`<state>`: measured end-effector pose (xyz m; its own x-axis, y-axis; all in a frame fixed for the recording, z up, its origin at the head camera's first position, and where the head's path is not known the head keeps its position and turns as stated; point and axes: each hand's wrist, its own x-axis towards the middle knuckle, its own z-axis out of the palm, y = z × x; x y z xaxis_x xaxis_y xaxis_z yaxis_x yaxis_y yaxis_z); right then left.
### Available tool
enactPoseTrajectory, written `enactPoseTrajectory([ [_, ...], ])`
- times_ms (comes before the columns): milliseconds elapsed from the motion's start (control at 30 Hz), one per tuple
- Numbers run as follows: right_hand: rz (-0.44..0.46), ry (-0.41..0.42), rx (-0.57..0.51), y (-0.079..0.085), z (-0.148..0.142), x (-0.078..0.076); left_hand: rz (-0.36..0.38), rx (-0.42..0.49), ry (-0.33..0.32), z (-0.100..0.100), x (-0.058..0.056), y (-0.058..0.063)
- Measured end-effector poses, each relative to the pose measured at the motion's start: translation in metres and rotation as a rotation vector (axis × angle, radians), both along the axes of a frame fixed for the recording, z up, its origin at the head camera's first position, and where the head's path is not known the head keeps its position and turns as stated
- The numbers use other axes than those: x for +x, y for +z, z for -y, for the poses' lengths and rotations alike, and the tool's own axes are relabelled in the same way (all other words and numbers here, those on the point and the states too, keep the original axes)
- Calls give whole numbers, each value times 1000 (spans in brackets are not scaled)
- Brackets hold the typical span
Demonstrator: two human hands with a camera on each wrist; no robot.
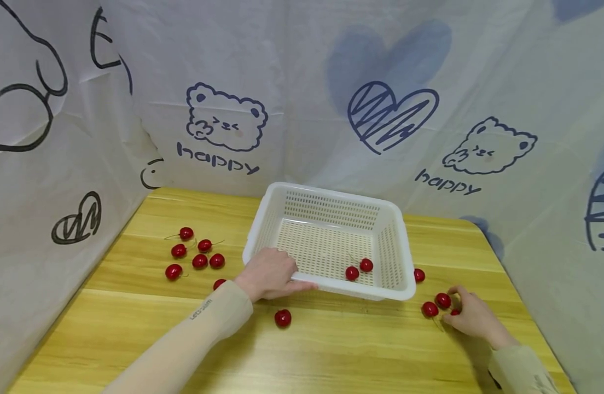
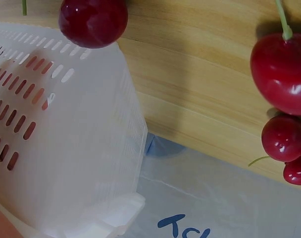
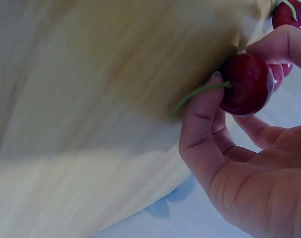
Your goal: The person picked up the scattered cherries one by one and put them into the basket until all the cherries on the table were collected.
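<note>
My left hand (image 1: 274, 273) grips the near rim of a white perforated plastic basket (image 1: 326, 191), its thumb along the outside edge. Two red cherries (image 1: 366, 265) lie inside, toward the near right corner. To the right of the basket, my right hand (image 1: 474, 317) pinches a cherry (image 3: 247, 84) between thumb and fingers, close over the tabletop; a green stem sticks out from it. Two more cherries (image 1: 430, 310) lie right beside those fingertips. In the left wrist view the basket's slotted side wall (image 2: 91, 129) fills the left part.
Several cherries (image 1: 199, 261) are scattered on the wooden table (image 1: 134, 328) left of the basket. A single cherry (image 1: 283, 318) sits in front of it, and another cherry (image 1: 419, 275) by its right side. Printed white cloth (image 1: 302, 109) hangs around the table.
</note>
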<state>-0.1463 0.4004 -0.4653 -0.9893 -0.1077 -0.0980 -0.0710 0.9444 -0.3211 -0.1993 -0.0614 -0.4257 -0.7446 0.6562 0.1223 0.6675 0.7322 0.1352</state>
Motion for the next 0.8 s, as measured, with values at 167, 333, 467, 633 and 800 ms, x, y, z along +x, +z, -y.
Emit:
enactPoseTrajectory([
  [167, 10, -11, -14, -2, -1, -1, -9, -3, -4, -1, -1, -2],
  [333, 14, -30, -45, -2, -2, -1, 1, 1, -1, -1, -1, -2],
  [467, 9, -43, -71, -1, -3, -2, 3, 6, -2, -1, -1, -2],
  [633, -40, -51, -88, 0, -3, -3, -2, 0, -3, -1, -1, -1],
  [800, -80, -63, -114, 3, -2, -2, -11, -6, -2, -1, 0, 0],
])
